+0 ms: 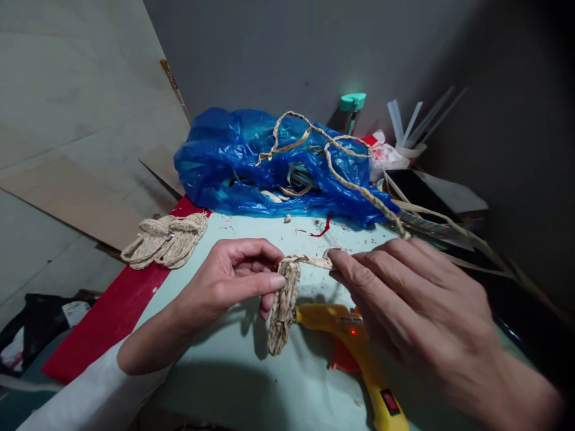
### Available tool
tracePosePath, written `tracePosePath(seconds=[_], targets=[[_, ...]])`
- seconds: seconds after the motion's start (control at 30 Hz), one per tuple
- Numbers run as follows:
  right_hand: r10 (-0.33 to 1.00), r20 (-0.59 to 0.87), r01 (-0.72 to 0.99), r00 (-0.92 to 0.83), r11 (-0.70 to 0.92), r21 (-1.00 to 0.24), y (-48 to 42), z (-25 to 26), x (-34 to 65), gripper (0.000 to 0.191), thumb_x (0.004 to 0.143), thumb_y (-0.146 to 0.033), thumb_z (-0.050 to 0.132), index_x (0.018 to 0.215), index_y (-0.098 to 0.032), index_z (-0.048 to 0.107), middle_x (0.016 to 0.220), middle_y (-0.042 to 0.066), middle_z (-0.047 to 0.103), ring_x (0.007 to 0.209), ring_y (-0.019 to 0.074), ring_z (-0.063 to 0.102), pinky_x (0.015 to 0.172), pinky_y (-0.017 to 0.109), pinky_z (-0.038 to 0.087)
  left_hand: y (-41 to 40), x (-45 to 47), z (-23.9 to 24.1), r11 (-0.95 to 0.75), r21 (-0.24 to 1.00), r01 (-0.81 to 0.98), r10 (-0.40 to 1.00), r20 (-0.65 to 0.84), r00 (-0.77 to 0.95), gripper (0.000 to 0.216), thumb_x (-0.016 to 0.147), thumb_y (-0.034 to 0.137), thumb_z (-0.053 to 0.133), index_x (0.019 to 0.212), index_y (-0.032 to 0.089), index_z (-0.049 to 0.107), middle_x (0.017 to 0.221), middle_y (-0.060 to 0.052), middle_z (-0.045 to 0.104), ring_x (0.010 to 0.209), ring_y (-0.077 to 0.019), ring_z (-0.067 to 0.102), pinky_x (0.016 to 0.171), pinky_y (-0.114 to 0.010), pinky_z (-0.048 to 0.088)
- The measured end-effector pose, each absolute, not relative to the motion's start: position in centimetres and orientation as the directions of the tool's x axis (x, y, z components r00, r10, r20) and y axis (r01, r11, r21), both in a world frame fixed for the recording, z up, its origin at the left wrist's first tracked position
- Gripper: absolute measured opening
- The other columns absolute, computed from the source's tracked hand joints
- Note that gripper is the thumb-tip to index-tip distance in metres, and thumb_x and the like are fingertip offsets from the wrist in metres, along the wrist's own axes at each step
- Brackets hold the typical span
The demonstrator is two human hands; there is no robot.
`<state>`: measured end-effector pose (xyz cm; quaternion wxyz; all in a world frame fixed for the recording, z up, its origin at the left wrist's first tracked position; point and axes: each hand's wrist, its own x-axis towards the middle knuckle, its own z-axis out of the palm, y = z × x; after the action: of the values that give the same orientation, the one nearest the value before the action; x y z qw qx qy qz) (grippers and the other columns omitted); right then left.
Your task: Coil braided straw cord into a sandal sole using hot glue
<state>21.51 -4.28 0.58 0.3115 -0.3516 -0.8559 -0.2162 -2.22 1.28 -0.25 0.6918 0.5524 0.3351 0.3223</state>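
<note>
My left hand (245, 278) pinches the top of a flat bundle of braided straw cord (284, 311), which hangs down from thumb and fingers. From that bundle a length of the same cord runs right to my right hand (417, 299), whose thumb and fingers close on it. Beyond the right hand, the loose braid (359, 188) trails up across a blue plastic bag (215, 155) in loops. Under my hands lies a yellow hot glue gun (332, 317) with a lit red light, its nozzle close behind the hanging bundle. My right palm and some fingers are hidden.
A finished-looking bundle of looped braid (168, 239) lies at left on a red strip (108, 317). At back right stand a cup of glue sticks (411, 149), a turquoise-topped tool (353, 103) and a dark flat object (420, 188). Scraps and a red thread (322, 227) dot the table (215, 383).
</note>
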Motion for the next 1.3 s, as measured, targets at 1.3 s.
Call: tracePosePath(seconds=[1.3], targets=[[0.737,0.478,0.665,-0.478,0.659,-0.351,-5.2,-2.7,18.6,0.023,0.074,0.001,0.041,0.087,-0.009,0.056,0.075,0.006,0.052,0.069,0.0168,0.042,0.059,0.028,0.035,0.0,-0.3,-1.8,0.212,0.937,-0.278,0.91,-0.085,0.406,0.007,0.082,0.015,0.075,0.088,0.017,0.071,0.057,0.004,0.068,0.051,-0.0074,0.063,0.054,-0.016,0.055]])
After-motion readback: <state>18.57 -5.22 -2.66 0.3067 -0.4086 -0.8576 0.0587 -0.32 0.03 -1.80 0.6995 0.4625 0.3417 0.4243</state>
